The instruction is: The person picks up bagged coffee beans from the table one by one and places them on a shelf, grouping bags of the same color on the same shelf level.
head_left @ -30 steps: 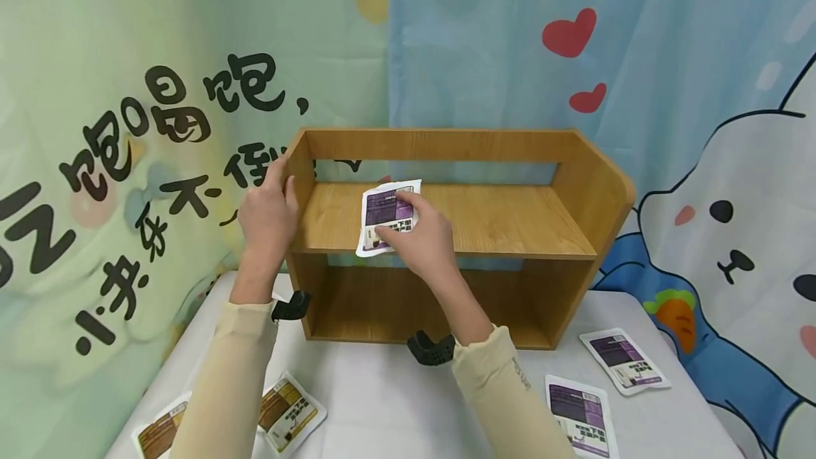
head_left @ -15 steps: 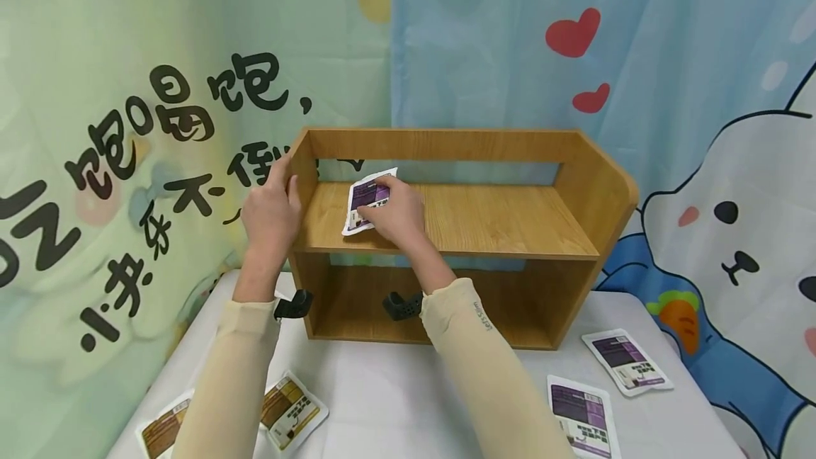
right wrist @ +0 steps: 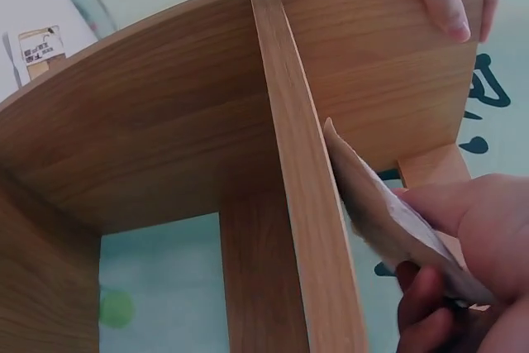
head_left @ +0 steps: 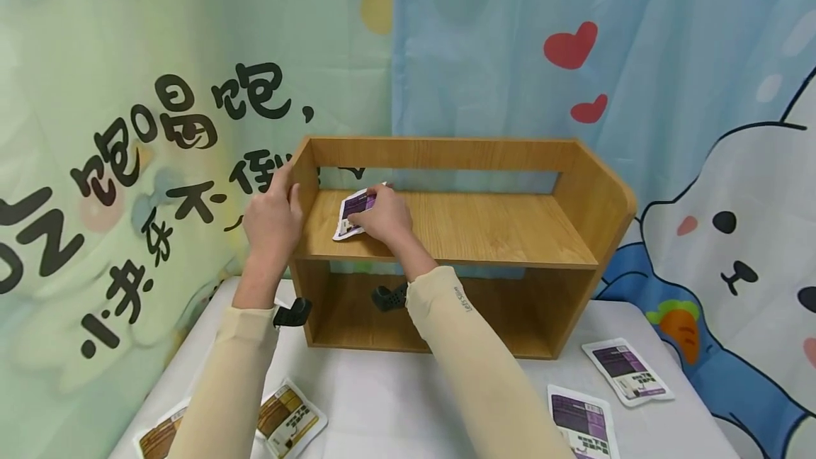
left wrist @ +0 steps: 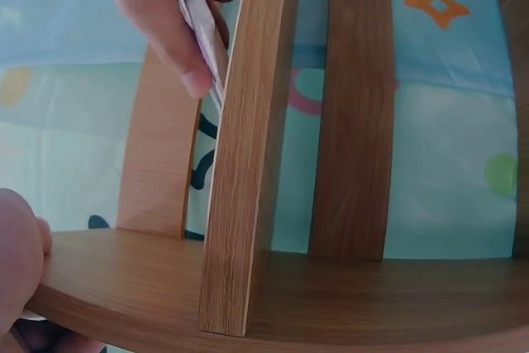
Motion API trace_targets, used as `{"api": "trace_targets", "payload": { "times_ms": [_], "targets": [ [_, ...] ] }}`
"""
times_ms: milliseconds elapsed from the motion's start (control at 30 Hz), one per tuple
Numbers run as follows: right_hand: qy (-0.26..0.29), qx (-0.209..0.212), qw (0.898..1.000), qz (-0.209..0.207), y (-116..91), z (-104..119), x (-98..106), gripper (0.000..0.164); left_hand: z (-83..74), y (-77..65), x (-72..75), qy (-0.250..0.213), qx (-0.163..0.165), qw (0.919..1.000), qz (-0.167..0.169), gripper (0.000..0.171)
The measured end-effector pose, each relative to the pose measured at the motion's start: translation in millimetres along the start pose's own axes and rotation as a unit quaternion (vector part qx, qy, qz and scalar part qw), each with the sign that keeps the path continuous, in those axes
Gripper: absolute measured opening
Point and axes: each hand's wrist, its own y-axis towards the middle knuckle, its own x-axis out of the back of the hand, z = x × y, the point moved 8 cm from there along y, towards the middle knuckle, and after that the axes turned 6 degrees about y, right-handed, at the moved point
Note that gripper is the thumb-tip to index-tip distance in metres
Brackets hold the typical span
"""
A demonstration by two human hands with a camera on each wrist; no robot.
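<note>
While the left sleeve (head_left: 219,388) covers part of the outer brown packet (head_left: 157,439), the inner brown packet (head_left: 292,418) lies print side up on the table (head_left: 382,402); visible brown count: two. Above them, the left hand (head_left: 273,222) grips the rack (head_left: 491,229) at its left side panel, thumb on the inner face and fingers curled round the edge. Rack count: one, with two levels. Over the left part of the upper level is the held packet (head_left: 353,211), purple-printed and tilted; its lower edge is at the board, but contact cannot be confirmed. The right hand (head_left: 385,217) pinches this packet narrowly between thumb and fingers. Farther right, two purple packets lie apart on the table: the near packet (head_left: 583,416), cut off by the bottom of the view, and the far packet (head_left: 627,372). Visible purple count: three. Progress, by judgement: one packet is positioned at the upper level and appears close to seated, but its release is not yet made; four packets are off the rack, two per side.
</note>
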Motion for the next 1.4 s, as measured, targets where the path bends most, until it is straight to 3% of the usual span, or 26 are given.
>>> {"api": "trace_targets", "payload": {
  "times_ms": [300, 600, 1000, 1400],
  "targets": [
    [-0.093, -0.025, 0.995, -0.002, 1.3, -0.4, -7.4, 0.060, 2.2, -0.9, -1.1, 0.003, 0.003, 1.0000, -0.005, 0.035],
    [-0.102, -0.016, 0.994, -0.028, -1.6, -1.3, -1.9, 0.045, 0.8, 1.4, -1.3, 0.002, -0.005, 1.0000, -0.001, 0.036],
    [-0.111, -0.025, 0.993, -0.032, -4.6, -8.9, -3.0, 0.047, 1.7, -1.1, -2.5, 0.002, -0.001, 1.0000, -0.005, 0.036],
    [-0.117, 0.002, 0.993, -0.022, -10.8, -6.3, -4.7, 0.048, 2.6, -3.5, -2.5, 0.002, 0.006, 0.9999, -0.009, 0.035]
  ]
}}
